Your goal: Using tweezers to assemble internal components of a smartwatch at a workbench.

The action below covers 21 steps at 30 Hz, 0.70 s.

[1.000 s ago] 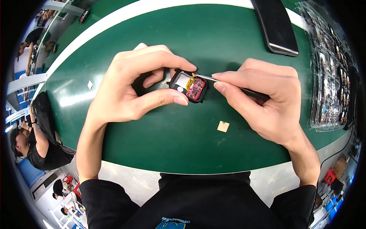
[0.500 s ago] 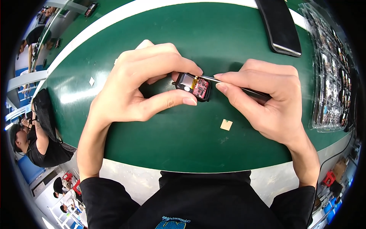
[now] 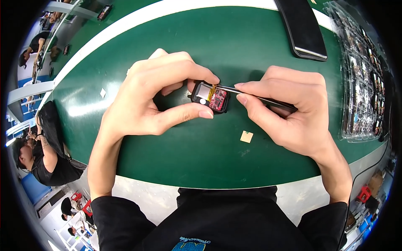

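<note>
Between the thumb and fingers of my left hand point(image 3: 157, 94) is a small black electronic device point(image 3: 210, 97) with its casing open. Inside it show a silver battery-like block, a strip of yellow tape, a round white spot and a red circuit board. My right hand point(image 3: 293, 106) pinches a slim pair of metal tweezers point(image 3: 268, 99). Their tip reaches the upper edge of the device, by the yellow tape and close to my left fingertip. Whether the tip grips anything is too small to tell.
Below the tweezers a small cream square point(image 3: 246, 136) lies on the green table point(image 3: 188, 161). A white chip point(image 3: 103, 93) is at the left. A black flat case point(image 3: 302, 33) lies far right, beside stacked clear plastic trays point(image 3: 362, 79) of parts. A person point(image 3: 46, 157) sits at the left.
The tweezers' tip has shifted slightly left and down, onto the area by the yellow tape. My left hand still holds the device, and the whole view has shifted a little.
</note>
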Tool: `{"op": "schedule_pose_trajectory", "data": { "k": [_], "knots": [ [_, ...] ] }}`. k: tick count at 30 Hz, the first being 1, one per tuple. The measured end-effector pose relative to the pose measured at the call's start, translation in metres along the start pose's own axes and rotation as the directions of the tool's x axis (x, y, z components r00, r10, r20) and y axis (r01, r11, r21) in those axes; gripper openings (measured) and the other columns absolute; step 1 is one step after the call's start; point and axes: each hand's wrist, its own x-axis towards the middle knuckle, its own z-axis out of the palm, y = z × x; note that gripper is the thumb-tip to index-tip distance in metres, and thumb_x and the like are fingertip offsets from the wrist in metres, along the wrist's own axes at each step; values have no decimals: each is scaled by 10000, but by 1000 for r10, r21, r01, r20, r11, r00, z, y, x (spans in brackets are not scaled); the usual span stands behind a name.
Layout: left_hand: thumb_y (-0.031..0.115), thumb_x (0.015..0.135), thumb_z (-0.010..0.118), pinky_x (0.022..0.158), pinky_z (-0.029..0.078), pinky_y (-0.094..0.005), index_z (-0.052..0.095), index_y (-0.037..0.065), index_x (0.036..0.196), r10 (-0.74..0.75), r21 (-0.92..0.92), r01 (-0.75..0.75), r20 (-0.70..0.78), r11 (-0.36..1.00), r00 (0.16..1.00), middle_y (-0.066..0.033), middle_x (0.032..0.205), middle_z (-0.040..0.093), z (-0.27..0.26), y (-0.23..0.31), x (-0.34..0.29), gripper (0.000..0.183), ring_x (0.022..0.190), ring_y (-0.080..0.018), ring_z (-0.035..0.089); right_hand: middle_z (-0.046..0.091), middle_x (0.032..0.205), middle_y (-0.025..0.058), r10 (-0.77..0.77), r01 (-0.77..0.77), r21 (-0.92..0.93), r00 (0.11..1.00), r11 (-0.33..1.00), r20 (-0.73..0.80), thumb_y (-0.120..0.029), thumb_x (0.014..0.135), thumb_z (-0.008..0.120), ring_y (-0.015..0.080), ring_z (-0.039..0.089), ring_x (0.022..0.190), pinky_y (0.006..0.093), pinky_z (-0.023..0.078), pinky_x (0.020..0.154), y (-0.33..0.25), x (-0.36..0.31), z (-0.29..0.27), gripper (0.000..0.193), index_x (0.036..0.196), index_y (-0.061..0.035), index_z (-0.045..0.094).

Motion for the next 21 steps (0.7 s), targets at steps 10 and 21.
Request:
{"op": "schedule_pose_trajectory", "data": {
  "k": [10, 21],
  "knots": [
    [277, 730, 993, 720, 336, -316, 798, 59, 1248, -17, -15, 16, -57, 1000, 998, -9, 805, 621, 7, 3, -2, 595, 664, -136, 489, 660, 677, 49, 11, -10, 19, 998, 1000, -60, 22, 883, 854, 94, 541, 549, 274, 340, 513, -5, 2, -2, 171, 1053, 26, 867],
    [275, 745, 987, 711, 353, -325, 822, 105, 1217, -53, -47, 50, -61, 998, 997, 7, 818, 634, 7, 4, -3, 529, 705, -154, 460, 618, 716, 52, -126, 120, -129, 991, 984, -38, 26, 863, 847, 175, 591, 546, 336, 428, 476, -3, -3, 8, 169, 1031, 11, 837]
  ]
}}
